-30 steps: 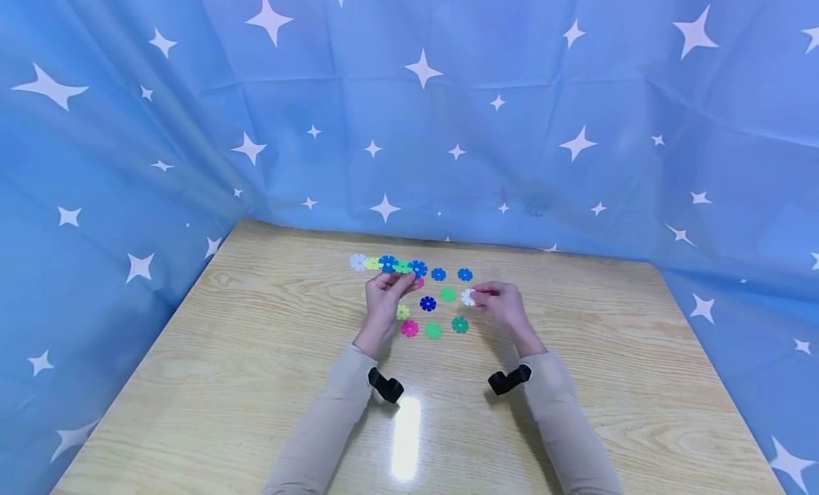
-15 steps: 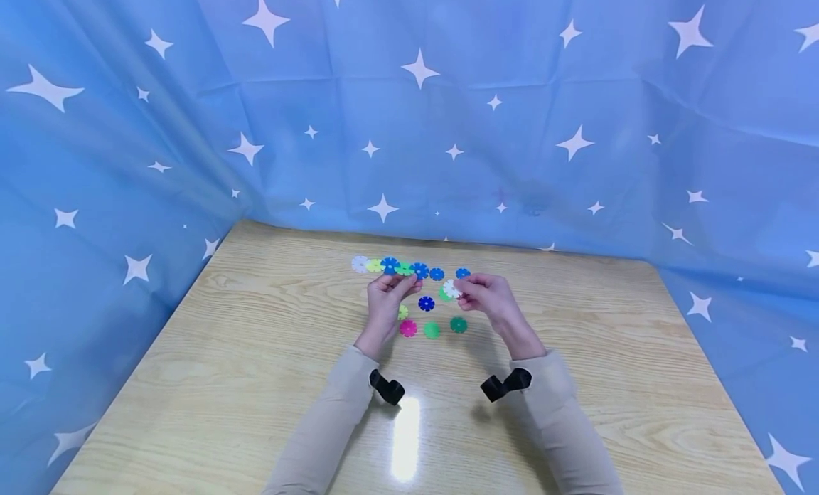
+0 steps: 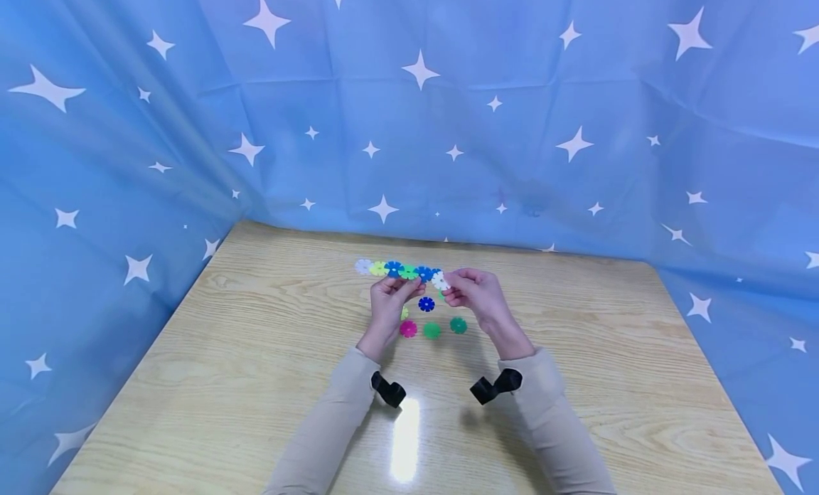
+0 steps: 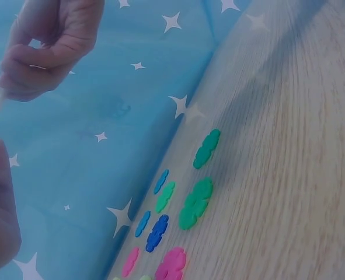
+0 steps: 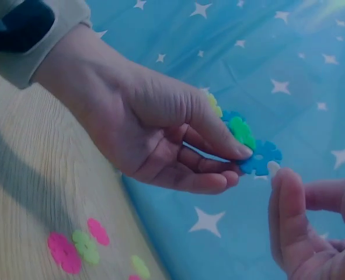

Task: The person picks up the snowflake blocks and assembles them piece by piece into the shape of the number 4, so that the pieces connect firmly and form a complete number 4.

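My left hand (image 3: 387, 306) pinches a row of joined flower-shaped plastic discs (image 3: 408, 272), raised over the table. White, yellow, blue, green and blue discs run from left to right. In the right wrist view its thumb lies on the end blue disc (image 5: 264, 156). My right hand (image 3: 481, 296) pinches a white disc (image 3: 439, 280) by its edge. That disc meets the right end of the row, overlapping the blue one in the head view. Fingers of the right hand (image 5: 312, 224) cover most of the white disc in the right wrist view.
Loose discs lie on the wooden table (image 3: 256, 381) below the hands, among them a dark blue disc (image 3: 426, 304), a pink disc (image 3: 408, 328) and a dark green disc (image 3: 458, 325). A blue star-patterned curtain (image 3: 422, 139) stands behind the table.
My right hand has carried the white disc leftward and slightly up, to the end of the row. The left hand and its row have shifted slightly right.
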